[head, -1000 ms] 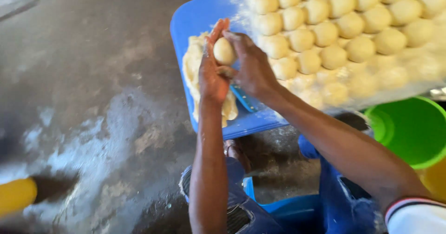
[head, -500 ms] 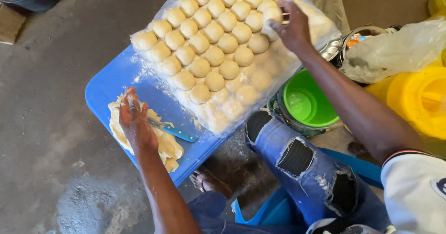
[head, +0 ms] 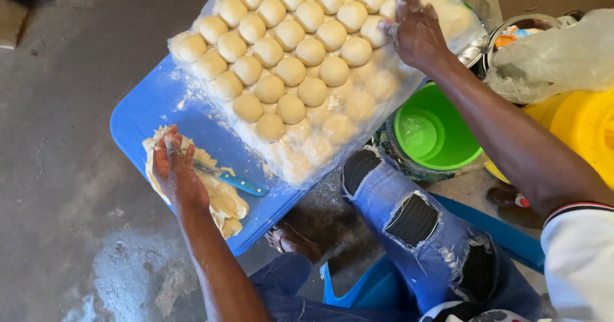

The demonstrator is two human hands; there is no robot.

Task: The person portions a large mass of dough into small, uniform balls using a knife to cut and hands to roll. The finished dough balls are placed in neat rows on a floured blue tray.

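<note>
Hands (head: 176,168) working dough on a blue worktop (head: 144,114).
Left hand is lying flat, fingers together, on the dough slab (head: 220,200) at 8 o'clock, knife (head: 233,181) beside it; right hand (head: 419,31) is resting open on the dough balls (head: 291,72) at 1 o'clock.

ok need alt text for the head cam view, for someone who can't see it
A person's left hand rests on a slab of dough beside a blue-handled knife on a blue table, while the right hand touches rows of dough balls on a plastic sheet. A green bucket stands beside.
</note>
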